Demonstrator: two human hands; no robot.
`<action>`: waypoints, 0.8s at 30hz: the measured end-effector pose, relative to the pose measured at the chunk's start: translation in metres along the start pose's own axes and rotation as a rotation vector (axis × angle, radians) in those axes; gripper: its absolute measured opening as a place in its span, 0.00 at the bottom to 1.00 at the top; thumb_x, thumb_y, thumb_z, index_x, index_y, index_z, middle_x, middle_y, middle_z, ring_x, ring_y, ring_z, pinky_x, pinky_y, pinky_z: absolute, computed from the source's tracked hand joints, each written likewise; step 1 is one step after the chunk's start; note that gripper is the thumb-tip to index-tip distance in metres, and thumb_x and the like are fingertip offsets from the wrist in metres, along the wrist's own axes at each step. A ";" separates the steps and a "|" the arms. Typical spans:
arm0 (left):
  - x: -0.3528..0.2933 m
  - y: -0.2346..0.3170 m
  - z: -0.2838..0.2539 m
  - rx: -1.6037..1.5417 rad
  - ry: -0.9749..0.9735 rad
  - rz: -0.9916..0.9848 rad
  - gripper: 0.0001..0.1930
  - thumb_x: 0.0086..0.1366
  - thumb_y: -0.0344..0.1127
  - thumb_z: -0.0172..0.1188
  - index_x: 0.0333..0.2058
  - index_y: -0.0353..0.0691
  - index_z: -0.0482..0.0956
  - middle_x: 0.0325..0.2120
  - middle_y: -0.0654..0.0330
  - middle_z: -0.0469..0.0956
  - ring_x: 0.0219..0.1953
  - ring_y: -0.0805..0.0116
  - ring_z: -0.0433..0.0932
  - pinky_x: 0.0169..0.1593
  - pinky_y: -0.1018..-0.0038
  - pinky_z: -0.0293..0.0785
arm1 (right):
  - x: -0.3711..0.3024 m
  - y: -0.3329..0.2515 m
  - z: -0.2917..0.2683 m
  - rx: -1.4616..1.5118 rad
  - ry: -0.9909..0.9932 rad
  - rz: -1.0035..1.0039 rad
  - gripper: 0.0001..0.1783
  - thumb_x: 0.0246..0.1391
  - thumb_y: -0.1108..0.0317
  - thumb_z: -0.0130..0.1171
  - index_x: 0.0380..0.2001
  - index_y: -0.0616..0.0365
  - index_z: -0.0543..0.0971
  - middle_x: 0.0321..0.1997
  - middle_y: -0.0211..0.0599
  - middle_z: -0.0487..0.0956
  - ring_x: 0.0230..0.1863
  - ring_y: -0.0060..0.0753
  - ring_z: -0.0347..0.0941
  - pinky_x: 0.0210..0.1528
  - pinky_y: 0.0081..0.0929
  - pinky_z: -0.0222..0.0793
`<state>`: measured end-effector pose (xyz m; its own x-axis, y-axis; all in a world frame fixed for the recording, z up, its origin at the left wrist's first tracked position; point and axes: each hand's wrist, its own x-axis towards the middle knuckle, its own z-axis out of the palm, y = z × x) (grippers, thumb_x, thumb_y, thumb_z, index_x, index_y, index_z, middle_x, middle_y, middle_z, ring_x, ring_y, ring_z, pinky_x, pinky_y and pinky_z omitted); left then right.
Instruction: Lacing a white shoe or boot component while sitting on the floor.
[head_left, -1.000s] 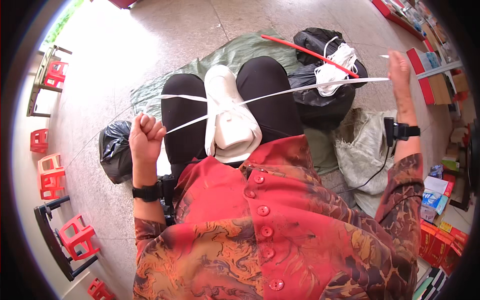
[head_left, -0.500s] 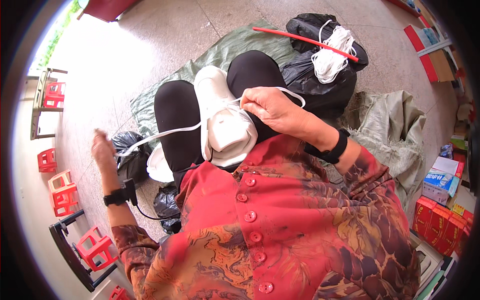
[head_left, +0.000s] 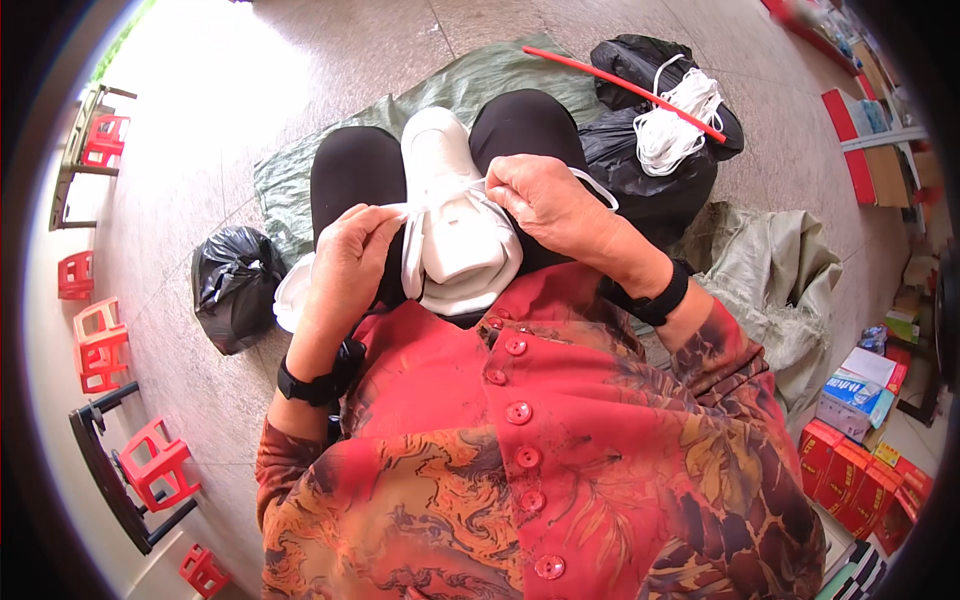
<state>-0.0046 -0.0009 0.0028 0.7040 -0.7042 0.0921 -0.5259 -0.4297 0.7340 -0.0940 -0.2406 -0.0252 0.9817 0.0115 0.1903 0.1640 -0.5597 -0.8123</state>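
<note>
A white shoe (head_left: 464,247) rests between my knees, its toe pointing away from me and its opening towards me. White shoelace (head_left: 594,188) runs through its front. On the shoe's left side, my left hand (head_left: 352,250) is closed, pinching the lace between thumb and fingers. My right hand (head_left: 545,203) pinches the lace on the other side, close to the eyelets, and a loop of it sticks out past the knuckles. Partly behind my left forearm lies another white item (head_left: 291,294), perhaps a second shoe; most of it is hidden.
Black plastic bags (head_left: 650,185) stand at the right, with a bundle of white laces (head_left: 676,125) and a red stick (head_left: 620,82) on top. Another black bag (head_left: 232,285) sits at left. Green woven sheeting (head_left: 300,190) covers floor beneath. Red stools (head_left: 158,465) line the left wall; boxes (head_left: 850,475) stack at right.
My left hand has come in from the far left to beside the shoe and now grips the lace close to it. My right hand stays near the eyelets, still pinching.
</note>
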 end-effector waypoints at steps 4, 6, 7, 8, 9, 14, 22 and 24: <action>0.000 0.002 0.001 -0.156 -0.023 -0.206 0.08 0.66 0.28 0.56 0.38 0.31 0.81 0.30 0.60 0.81 0.34 0.79 0.76 0.39 0.80 0.72 | 0.008 -0.001 0.003 -0.098 0.010 -0.146 0.04 0.57 0.74 0.53 0.31 0.65 0.73 0.28 0.51 0.74 0.32 0.55 0.72 0.34 0.38 0.68; 0.001 -0.002 -0.001 -0.139 0.025 -0.177 0.07 0.66 0.28 0.56 0.38 0.32 0.81 0.29 0.60 0.81 0.34 0.79 0.76 0.40 0.80 0.72 | 0.011 -0.001 0.004 -0.136 -0.031 -0.186 0.04 0.57 0.74 0.53 0.31 0.65 0.73 0.28 0.51 0.74 0.33 0.57 0.71 0.34 0.39 0.67; 0.000 -0.005 -0.002 -0.115 0.061 -0.143 0.07 0.65 0.28 0.57 0.38 0.32 0.82 0.28 0.61 0.81 0.34 0.79 0.75 0.40 0.81 0.72 | 0.012 -0.001 0.005 -0.169 -0.059 -0.219 0.04 0.57 0.74 0.53 0.31 0.64 0.73 0.28 0.51 0.73 0.33 0.58 0.71 0.34 0.40 0.67; 0.000 -0.009 -0.002 -0.115 0.090 -0.112 0.07 0.64 0.28 0.59 0.37 0.32 0.82 0.28 0.62 0.81 0.33 0.80 0.75 0.40 0.82 0.71 | 0.013 0.000 0.005 -0.211 -0.050 -0.242 0.04 0.57 0.74 0.54 0.30 0.64 0.72 0.28 0.51 0.73 0.32 0.56 0.71 0.34 0.39 0.67; -0.001 -0.010 -0.003 -0.117 0.106 -0.119 0.07 0.64 0.28 0.59 0.37 0.32 0.82 0.28 0.62 0.81 0.33 0.80 0.75 0.40 0.82 0.71 | 0.013 -0.001 0.005 -0.212 -0.063 -0.254 0.04 0.57 0.74 0.54 0.30 0.64 0.72 0.28 0.51 0.73 0.32 0.56 0.71 0.34 0.39 0.67; -0.008 -0.010 0.002 -0.329 0.058 -0.230 0.07 0.63 0.28 0.60 0.37 0.31 0.83 0.30 0.63 0.82 0.34 0.80 0.76 0.41 0.82 0.72 | 0.001 -0.003 0.009 -0.003 -0.016 -0.072 0.06 0.58 0.72 0.53 0.29 0.64 0.72 0.28 0.50 0.73 0.33 0.54 0.72 0.35 0.41 0.67; -0.010 0.000 0.002 0.050 0.076 -0.212 0.06 0.62 0.32 0.61 0.35 0.39 0.83 0.22 0.59 0.82 0.25 0.76 0.78 0.31 0.77 0.72 | -0.004 -0.006 0.013 0.041 0.003 -0.005 0.05 0.57 0.74 0.55 0.30 0.65 0.71 0.27 0.48 0.73 0.31 0.51 0.71 0.35 0.37 0.67; -0.013 0.000 0.004 0.105 0.103 -0.159 0.05 0.62 0.33 0.61 0.34 0.40 0.82 0.21 0.58 0.81 0.24 0.74 0.78 0.30 0.76 0.72 | -0.005 -0.007 0.015 0.038 -0.002 -0.012 0.05 0.57 0.74 0.55 0.30 0.65 0.71 0.27 0.48 0.73 0.31 0.51 0.71 0.34 0.36 0.67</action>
<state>-0.0156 0.0060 -0.0013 0.8242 -0.5639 0.0528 -0.4476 -0.5913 0.6708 -0.0983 -0.2249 -0.0286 0.9799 0.0194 0.1988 0.1789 -0.5274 -0.8305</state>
